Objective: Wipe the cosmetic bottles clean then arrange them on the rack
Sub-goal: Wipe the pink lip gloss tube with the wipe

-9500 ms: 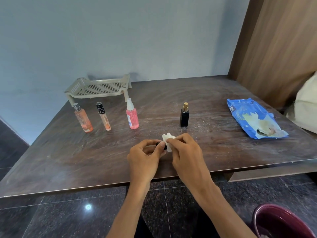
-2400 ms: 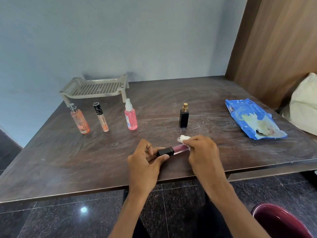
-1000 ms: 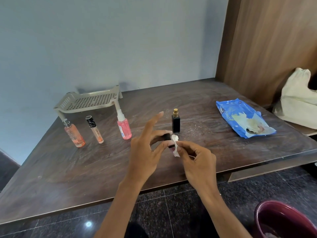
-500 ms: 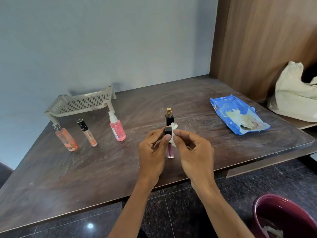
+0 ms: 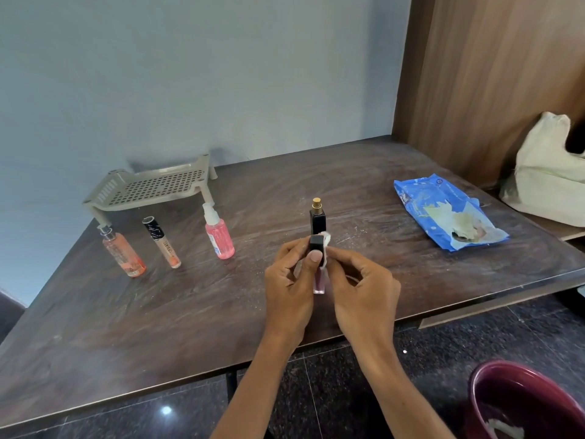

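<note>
Over the near table (image 5: 190, 312) edge, left hand (image 5: 289, 280) fingers (image 5: 315, 256) pinch the upright pink gloss tube (image 5: 318, 280) by its black cap, right hand (image 5: 364, 286) fingers (image 5: 335, 253) pinch a wipe (image 5: 326, 240) against it; black bottle (image 5: 317, 220), pink spray (image 5: 220, 238), beige tube (image 5: 163, 244) and orange bottle (image 5: 123, 253) stand beyond, rack (image 5: 152, 188) holds none, so likely early.

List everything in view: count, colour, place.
rack: 1, beige, table's back left.
peach bottle: 1, peach, leftmost, before rack.
concealer tube: 1, beige, black cap, beside peach bottle.
pink bottle: 1, pink, right of tube.
black bottle: 1, black, gold top, table centre.
lip gloss: 1, pink, black cap, held upright.
wipe: 1, white, against gloss cap.
wipes pack: 1, blue, table's right.
bag: 1, cream, far right.
bin: 1, maroon, floor right.
table: 1, dark brown.
left hand: grips lip gloss.
right hand: pinches wipe.
</note>
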`<state>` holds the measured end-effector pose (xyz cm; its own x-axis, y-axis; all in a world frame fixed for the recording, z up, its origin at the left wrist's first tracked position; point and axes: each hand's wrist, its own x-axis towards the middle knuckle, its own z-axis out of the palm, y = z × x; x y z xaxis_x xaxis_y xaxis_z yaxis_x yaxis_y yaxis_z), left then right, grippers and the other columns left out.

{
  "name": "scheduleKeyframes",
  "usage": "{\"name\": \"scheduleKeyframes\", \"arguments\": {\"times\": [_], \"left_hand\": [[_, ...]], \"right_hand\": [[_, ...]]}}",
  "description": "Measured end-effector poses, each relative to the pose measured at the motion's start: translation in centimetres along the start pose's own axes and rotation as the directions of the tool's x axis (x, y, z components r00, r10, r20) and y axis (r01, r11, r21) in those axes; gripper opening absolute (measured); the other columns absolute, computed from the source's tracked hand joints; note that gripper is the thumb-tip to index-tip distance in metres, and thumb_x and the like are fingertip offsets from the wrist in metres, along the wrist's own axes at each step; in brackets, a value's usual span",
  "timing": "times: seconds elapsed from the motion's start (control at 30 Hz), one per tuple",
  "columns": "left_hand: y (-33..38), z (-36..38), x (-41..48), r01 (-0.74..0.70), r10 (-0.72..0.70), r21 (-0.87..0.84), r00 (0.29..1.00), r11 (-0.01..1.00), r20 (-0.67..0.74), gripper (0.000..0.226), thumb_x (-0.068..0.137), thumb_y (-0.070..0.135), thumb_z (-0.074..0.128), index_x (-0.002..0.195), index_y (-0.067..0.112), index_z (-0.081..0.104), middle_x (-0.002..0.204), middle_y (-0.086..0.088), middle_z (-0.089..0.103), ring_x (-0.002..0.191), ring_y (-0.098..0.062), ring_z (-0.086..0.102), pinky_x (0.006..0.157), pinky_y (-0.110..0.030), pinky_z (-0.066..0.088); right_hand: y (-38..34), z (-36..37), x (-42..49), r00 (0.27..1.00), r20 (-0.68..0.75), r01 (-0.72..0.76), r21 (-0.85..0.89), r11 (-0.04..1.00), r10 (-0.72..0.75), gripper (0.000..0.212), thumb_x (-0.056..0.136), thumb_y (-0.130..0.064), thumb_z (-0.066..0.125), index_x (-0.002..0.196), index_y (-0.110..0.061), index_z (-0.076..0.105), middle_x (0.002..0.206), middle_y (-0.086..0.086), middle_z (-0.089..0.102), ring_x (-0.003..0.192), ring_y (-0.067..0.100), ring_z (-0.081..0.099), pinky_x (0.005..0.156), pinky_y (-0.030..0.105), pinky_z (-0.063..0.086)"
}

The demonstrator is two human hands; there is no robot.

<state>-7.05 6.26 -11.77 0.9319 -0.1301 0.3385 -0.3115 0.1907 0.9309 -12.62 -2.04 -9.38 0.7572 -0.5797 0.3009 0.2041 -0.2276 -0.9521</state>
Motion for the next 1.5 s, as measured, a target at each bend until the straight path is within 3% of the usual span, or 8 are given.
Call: {"name": "scheduleKeyframes", "arguments": {"times": [0.13,0.43,0.6,0.73,0.87,1.1,1.23,1.5], "left_hand": [[-0.3,-0.1,0.0,-0.020,0.020,-0.001,0.999,1.000,-0.027,0.022,0.094,0.017,0.064,0.113,0.015,0.076,0.111,-0.003,0.070,0.110,-0.022,0.067,0.089,-0.026,0.055],[-0.2,-0.3,-0.3,-0.056,0.069,0.180,0.995,0.982,-0.066,0.040,0.088,0.033,0.067,0.120,0.009,0.072,0.101,-0.003,0.069,0.096,-0.010,0.069,0.079,-0.015,0.053],[0.1,-0.1,-0.2,-0.027,0.034,0.075,0.994,0.997,-0.103,0.028,0.085,0.026,0.069,0.111,0.018,0.074,0.099,-0.012,0.069,0.090,-0.004,0.068,0.078,-0.015,0.052],[0.2,-0.2,-0.2,-0.033,0.045,0.116,0.994,0.993,-0.104,0.033,0.085,0.027,0.069,0.114,0.013,0.074,0.096,-0.012,0.069,0.087,-0.002,0.067,0.075,-0.012,0.051],[0.1,-0.3,-0.3,-0.023,0.038,0.156,0.994,0.987,-0.098,0.036,0.086,0.030,0.069,0.117,0.011,0.074,0.098,-0.006,0.070,0.089,-0.004,0.069,0.075,-0.012,0.052],[0.3,-0.1,-0.2,-0.025,0.041,0.134,0.993,0.991,-0.113,0.028,0.086,0.024,0.070,0.113,0.017,0.075,0.098,-0.010,0.070,0.090,-0.005,0.069,0.076,-0.012,0.052],[0.2,-0.1,-0.2,-0.023,0.037,0.127,0.993,0.992,-0.112,0.029,0.086,0.025,0.070,0.113,0.017,0.075,0.098,-0.011,0.070,0.091,-0.007,0.069,0.077,-0.015,0.053],[0.3,-0.1,-0.4,-0.023,0.040,0.165,0.994,0.986,-0.100,0.036,0.084,0.032,0.068,0.116,0.015,0.073,0.096,-0.004,0.069,0.086,-0.003,0.069,0.073,-0.010,0.051]], "right_hand": [[-0.6,0.2,0.6,0.999,-0.012,0.042,0.025,0.999,-0.042,0.015,0.090,-0.011,0.067,0.099,-0.017,0.077,0.084,-0.016,0.074,0.077,-0.007,0.068,0.068,0.006,0.049],[0.9,-0.5,-0.2,0.998,0.064,0.004,-0.107,0.994,0.003,0.018,0.091,-0.010,0.066,0.095,-0.024,0.077,0.077,-0.023,0.072,0.077,-0.010,0.066,0.070,0.006,0.049],[-1.0,0.0,0.8,0.999,0.007,0.052,-0.005,0.999,-0.052,0.016,0.090,-0.011,0.067,0.095,-0.023,0.076,0.078,-0.022,0.072,0.076,-0.009,0.067,0.066,0.003,0.045],[-0.1,0.0,0.3,0.998,0.010,0.059,-0.028,0.998,-0.059,0.016,0.091,-0.009,0.065,0.098,-0.019,0.076,0.083,-0.017,0.073,0.076,-0.008,0.067,0.066,0.002,0.045],[1.8,-0.5,-0.9,0.997,0.079,0.000,-0.127,0.992,0.010,0.019,0.091,-0.009,0.065,0.098,-0.023,0.076,0.082,-0.020,0.073,0.079,-0.007,0.067,0.073,0.012,0.053],[-0.4,-0.1,0.2,0.999,0.007,0.033,0.004,0.999,-0.033,0.015,0.090,-0.010,0.066,0.097,-0.019,0.077,0.078,-0.018,0.072,0.074,-0.009,0.067,0.066,0.002,0.045],[-0.8,0.0,0.6,0.997,0.005,0.079,-0.010,0.997,-0.079,0.016,0.090,-0.009,0.066,0.098,-0.018,0.077,0.084,-0.018,0.072,0.078,-0.009,0.067,0.067,0.002,0.045],[1.8,-0.8,-0.8,0.990,0.136,-0.010,-0.137,0.990,0.029,0.021,0.092,-0.007,0.064,0.093,-0.025,0.076,0.077,-0.021,0.072,0.075,-0.007,0.067,0.067,0.007,0.050]]}}
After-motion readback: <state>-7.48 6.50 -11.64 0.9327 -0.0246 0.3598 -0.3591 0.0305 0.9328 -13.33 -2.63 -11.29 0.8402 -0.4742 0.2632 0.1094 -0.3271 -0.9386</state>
